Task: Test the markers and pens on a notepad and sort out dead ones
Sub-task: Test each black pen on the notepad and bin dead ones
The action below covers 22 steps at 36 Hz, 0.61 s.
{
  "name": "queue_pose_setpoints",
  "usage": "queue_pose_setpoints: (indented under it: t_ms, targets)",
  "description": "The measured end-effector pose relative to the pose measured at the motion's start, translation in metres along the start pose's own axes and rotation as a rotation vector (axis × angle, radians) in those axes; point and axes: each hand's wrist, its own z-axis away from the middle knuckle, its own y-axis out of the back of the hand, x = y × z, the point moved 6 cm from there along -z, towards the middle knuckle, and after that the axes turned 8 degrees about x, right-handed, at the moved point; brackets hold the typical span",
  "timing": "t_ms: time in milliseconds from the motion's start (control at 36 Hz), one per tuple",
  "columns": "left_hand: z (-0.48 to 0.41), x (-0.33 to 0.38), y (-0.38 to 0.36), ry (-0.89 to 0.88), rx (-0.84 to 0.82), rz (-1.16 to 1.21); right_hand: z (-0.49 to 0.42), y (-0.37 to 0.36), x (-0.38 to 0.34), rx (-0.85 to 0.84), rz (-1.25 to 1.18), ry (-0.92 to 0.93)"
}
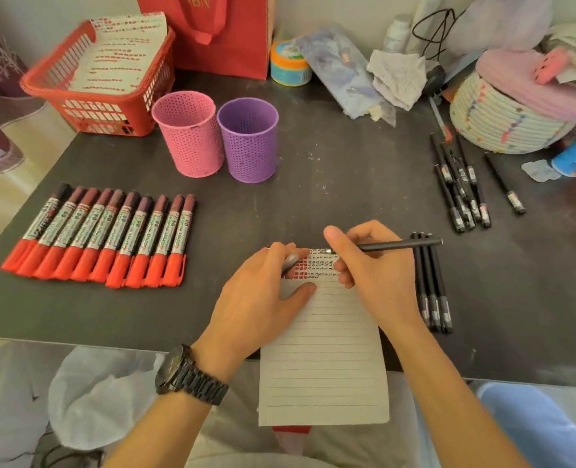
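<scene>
Notepad of lined white paper (pixel 323 349) lies at the near edge of the dark bench (pixel 313 197), its lower part hanging past the edge. The right hand (pixel 374 278) pinches a slim black pen (pixel 398 245), tip on the top lines among rows of red and black marks. The left hand (pixel 259 298) rests on the pad, thumb flat on the paper, fingers curled round a small grey piece (pixel 291 260); what it is I cannot tell. Three black pens (pixel 431 292) lie side by side just right of the pad. A loose heap of black pens (pixel 462 187) sits farther right. A row of red-capped markers (pixel 104 238) lies at left, behind it a pink perforated cup (pixel 188 136) and a purple perforated cup (pixel 247 143).
</scene>
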Motion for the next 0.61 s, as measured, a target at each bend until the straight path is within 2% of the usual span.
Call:
queue_pose_setpoints:
  t_ms: [250,417,611]
  targets:
    - [-0.001,-0.003,0.000,0.046,0.006,0.016,0.004,-0.002,0.010,0.084,0.058,0.059]
    - [0.000,-0.002,0.001,0.044,0.011,0.010,0.004,-0.001,0.016,0.110,0.205,0.099]
    - [0.000,-0.002,0.002,0.046,0.018,0.013,0.004,0.000,0.020,0.121,0.192,0.080]
